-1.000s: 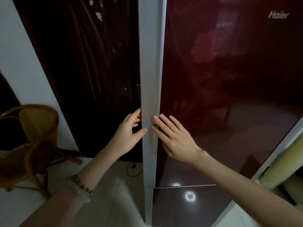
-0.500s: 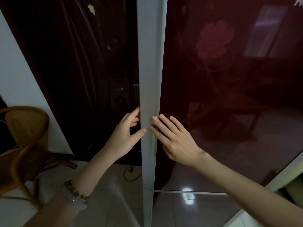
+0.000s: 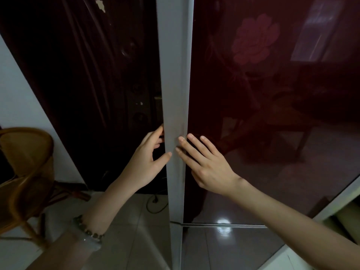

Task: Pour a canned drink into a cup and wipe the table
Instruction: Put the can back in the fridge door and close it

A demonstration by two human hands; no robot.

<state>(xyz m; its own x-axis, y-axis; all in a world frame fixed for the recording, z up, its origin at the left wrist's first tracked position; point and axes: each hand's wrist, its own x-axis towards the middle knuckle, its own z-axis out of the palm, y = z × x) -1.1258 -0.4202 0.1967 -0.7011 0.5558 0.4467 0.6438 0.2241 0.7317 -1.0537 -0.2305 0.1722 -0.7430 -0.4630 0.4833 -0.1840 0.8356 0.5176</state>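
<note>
A fridge with a glossy dark red door fills the right half of the head view; a flower pattern shows on it. Its grey side edge runs straight down the middle. My left hand holds that edge from the left, thumb on the grey face and fingers reaching behind it. My right hand lies flat on the red front next to the edge, fingers straight. No can, cup or cloth is in view.
A wicker chair stands low at the left, against a white wall. Behind the fridge edge is a dark panel. A black cable lies on the tiled floor. A lower fridge door starts below a seam.
Both hands stay at the same place on the fridge door edge. The view has shifted slightly, and the brand lettering at the top right has left the frame.
</note>
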